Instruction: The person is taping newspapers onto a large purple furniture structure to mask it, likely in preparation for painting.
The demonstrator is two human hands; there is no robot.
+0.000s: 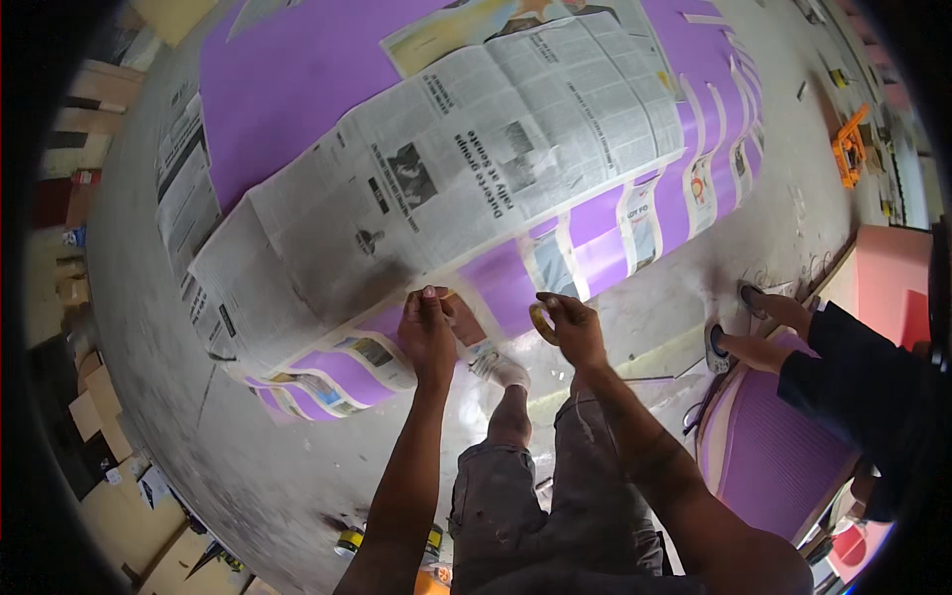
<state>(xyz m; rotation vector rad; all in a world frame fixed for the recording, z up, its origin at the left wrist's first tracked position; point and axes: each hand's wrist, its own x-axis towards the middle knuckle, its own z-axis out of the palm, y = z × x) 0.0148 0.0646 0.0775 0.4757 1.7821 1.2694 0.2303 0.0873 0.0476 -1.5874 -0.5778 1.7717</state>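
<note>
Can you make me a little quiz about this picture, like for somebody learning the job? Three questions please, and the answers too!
1. Pick one. What is in the person's right hand?
A) a paintbrush
B) a yellowish ring-shaped roll
C) a pair of scissors

2. True or false? The bright orange object is at the picture's lower left corner.

3. Fill in the missing word: the newspaper covers part of a big ____ surface.

Key:
1. B.
2. False; the bright orange object is at the upper right.
3. Purple.

Purple-striped panel, grey newspaper, yellow tape
</note>
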